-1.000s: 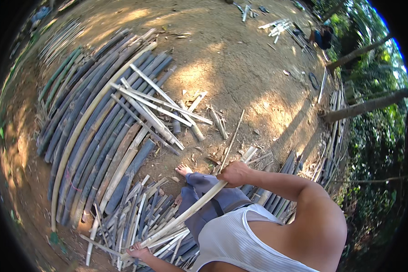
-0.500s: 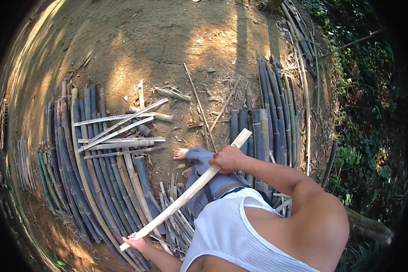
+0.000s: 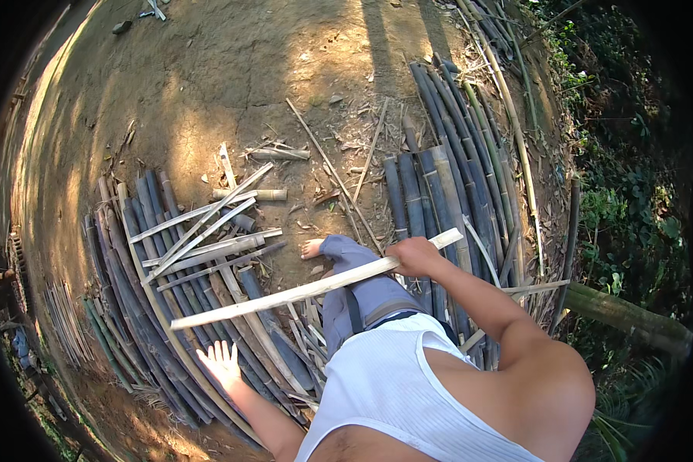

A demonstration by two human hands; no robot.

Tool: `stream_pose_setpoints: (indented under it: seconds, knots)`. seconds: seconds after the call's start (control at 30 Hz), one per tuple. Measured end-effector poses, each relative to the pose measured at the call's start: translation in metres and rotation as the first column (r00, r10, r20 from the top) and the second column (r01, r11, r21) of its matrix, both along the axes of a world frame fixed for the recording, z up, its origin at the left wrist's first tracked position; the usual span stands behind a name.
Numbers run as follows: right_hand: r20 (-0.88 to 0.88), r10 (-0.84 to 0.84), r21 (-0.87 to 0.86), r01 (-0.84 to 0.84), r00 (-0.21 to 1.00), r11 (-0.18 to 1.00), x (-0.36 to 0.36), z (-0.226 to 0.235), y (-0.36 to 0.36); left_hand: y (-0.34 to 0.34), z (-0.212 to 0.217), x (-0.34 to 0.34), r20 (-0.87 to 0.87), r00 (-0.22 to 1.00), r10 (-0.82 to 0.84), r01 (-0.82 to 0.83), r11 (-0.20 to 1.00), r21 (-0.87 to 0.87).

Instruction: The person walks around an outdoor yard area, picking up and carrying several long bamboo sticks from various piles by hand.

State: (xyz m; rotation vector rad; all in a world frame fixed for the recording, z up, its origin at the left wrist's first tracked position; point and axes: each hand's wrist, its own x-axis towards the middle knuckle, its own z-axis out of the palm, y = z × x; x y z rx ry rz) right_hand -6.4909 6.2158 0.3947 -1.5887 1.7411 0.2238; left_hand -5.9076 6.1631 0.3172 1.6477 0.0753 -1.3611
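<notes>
Strip shift: since half a second ago, the left end of our pale bamboo strip [image 3: 285,296] has swung farther out; our left hand [image 3: 222,366] is now off it.
Strip position: crosswise in front of us, left end above the left pole stack [image 3: 135,323], right end past our right hand [image 3: 414,256].
Right grip: clamped round the strip, toward its right end.
Left grip: fingers spread, holding nothing, just near of the strip.
Handling: we'd judge it light, stiff, not slippery; split edges may cut. Mid-length hold should balance best.
Ground: bare dirt [image 3: 231,100], sun-patched.
Room: loose splits [image 3: 215,247] top the left stack; right pole stack [image 3: 439,192] beyond our right hand; greenery [image 3: 624,208] at right.
</notes>
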Motion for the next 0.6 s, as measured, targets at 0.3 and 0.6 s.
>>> stream_pose_setpoints:
  seconds: [0.3,0.6]
  knots:
    - [-0.159,-0.356,-0.014,0.359,0.921,0.933,-0.047,-0.036,0.057,0.087,-0.073,-0.031,0.008,0.95,-0.311,0.297,0.914,0.275]
    - [0.172,-0.193,-0.082,0.209,0.966,0.975,-0.054,0.011,0.015,0.016,-0.021,-0.089,0.111,0.95,-0.291,0.291,0.957,0.018]
